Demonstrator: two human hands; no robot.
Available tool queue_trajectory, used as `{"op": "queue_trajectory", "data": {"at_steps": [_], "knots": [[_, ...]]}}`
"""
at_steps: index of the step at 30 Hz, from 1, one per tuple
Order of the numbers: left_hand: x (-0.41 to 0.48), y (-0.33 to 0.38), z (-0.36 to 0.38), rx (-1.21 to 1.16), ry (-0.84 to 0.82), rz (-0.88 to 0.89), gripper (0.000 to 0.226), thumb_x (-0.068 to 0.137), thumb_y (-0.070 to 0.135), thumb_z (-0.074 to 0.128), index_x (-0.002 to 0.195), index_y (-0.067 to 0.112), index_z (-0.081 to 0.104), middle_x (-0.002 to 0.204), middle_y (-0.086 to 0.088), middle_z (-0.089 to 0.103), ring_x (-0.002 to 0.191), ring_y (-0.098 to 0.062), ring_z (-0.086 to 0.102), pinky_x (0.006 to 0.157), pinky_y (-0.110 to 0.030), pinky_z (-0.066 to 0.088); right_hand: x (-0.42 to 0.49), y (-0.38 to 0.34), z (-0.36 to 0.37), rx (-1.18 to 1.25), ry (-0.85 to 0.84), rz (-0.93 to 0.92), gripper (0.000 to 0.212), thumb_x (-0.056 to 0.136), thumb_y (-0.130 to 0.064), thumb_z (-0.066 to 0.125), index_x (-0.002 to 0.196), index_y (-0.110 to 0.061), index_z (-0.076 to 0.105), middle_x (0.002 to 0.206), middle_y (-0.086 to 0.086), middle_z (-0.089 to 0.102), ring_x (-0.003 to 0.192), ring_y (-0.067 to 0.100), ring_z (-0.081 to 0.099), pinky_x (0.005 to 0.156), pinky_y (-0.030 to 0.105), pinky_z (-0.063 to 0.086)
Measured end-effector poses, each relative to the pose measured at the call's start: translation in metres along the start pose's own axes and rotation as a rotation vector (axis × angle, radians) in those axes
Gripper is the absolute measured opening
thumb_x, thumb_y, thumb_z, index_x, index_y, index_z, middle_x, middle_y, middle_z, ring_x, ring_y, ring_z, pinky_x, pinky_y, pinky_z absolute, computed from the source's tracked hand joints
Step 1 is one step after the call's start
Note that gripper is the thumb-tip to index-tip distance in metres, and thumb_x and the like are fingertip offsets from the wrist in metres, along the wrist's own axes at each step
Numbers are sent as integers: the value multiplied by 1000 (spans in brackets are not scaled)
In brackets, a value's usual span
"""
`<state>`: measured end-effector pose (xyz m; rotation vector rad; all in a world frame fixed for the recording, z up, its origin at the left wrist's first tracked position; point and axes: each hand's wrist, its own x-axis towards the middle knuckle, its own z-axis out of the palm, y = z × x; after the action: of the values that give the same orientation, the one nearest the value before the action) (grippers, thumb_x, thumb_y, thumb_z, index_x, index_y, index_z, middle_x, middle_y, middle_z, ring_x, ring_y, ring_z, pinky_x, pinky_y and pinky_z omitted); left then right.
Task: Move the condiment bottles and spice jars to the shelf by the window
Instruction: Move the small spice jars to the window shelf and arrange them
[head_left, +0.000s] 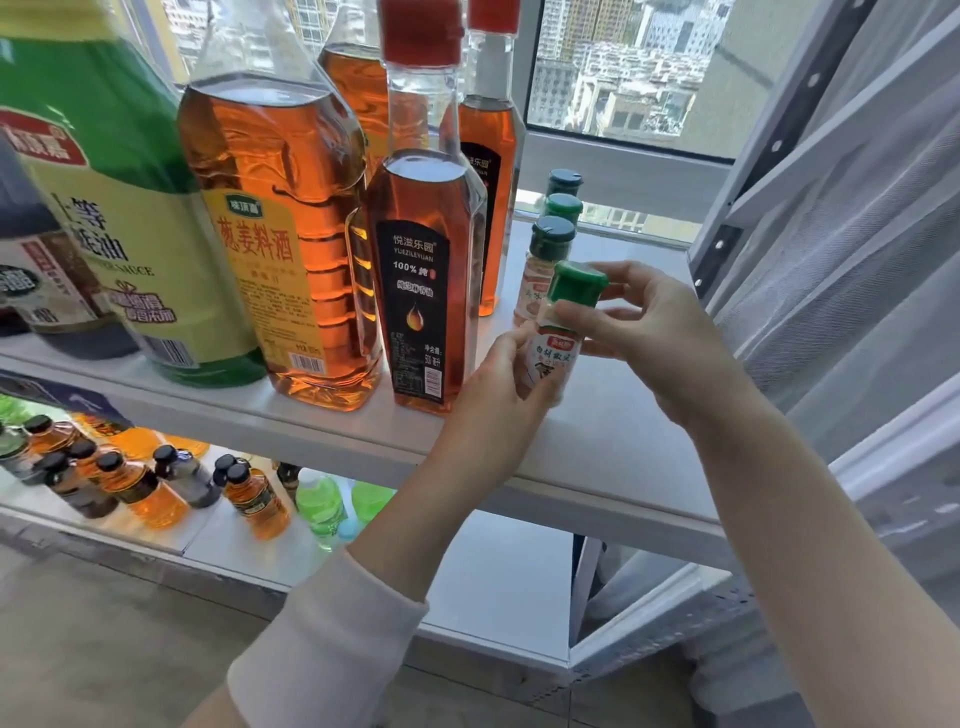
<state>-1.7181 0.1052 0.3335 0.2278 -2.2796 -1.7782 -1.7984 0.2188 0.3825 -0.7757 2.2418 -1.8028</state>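
— Head view: where is the spice jar (558, 332)?
— Between both hands, over the shelf (613, 447), right of the red-capped oil bottle (423, 280) and in front of three green-capped jars (550, 244).
— The left hand (498, 379)?
— Wrapped round its lower body.
— The right hand (654, 338)?
— Pinching just beneath the cap. I can't tell whether the base touches the shelf.

Your white upper shelf (623, 431) carries, left to right: dark bottle (47, 291), big green-labelled bottle (119, 208), amber cooking-wine bottle (275, 234), red-capped oil bottles (421, 270), and three green-capped spice jars (550, 244) in a row running back. Lower shelf (493, 587): small black-capped amber bottles (140, 488), green bottles (322, 504).
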Motion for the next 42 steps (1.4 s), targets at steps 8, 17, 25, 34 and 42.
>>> {"op": "queue_trajectory", "data": {"at_steps": [8, 17, 25, 34, 42], "knots": [[-44, -5, -1, 199, 52, 26, 63, 92, 29, 54, 145, 24, 22, 147, 4, 35, 134, -8, 32, 106, -22, 27, 21, 2, 11, -95, 86, -42, 33, 74, -18, 76, 92, -33, 52, 99, -6, 61, 93, 15, 63, 84, 35, 55], [-64, -7, -9, 195, 112, 39, 56, 91, 30, 54, 142, 27, 30, 144, 8, 39, 130, -4, 34, 101, -16, 28, 29, 14, 31, -170, 133, -42, 38, 76, -17, 75, 106, -19, 52, 102, -4, 59, 94, 14, 60, 86, 33, 53], [-65, -6, -12, 342, 96, 97, 50, 91, 31, 54, 138, 25, 36, 140, 9, 42, 123, 0, 35, 97, -14, 27, 28, 14, 33, -241, 122, -58, 42, 77, -19, 74, 113, -18, 52, 99, -8, 57, 95, 14, 60, 87, 33, 52], [-72, -4, -24, 625, 131, 313, 43, 89, 21, 58, 130, 11, 48, 130, -4, 52, 123, -18, 41, 102, -21, 26, -8, 9, 28, -271, 286, -63, 60, 78, -35, 72, 128, -12, 46, 123, 1, 55, 104, 11, 55, 81, 15, 44], [-119, -14, -18, 593, 112, 366, 39, 89, 15, 58, 127, 10, 51, 126, -7, 56, 121, -22, 46, 104, -26, 28, -128, 16, 34, -349, 455, -67, 51, 83, -34, 67, 125, -13, 48, 129, 2, 53, 112, 10, 52, 95, 23, 45]]}}
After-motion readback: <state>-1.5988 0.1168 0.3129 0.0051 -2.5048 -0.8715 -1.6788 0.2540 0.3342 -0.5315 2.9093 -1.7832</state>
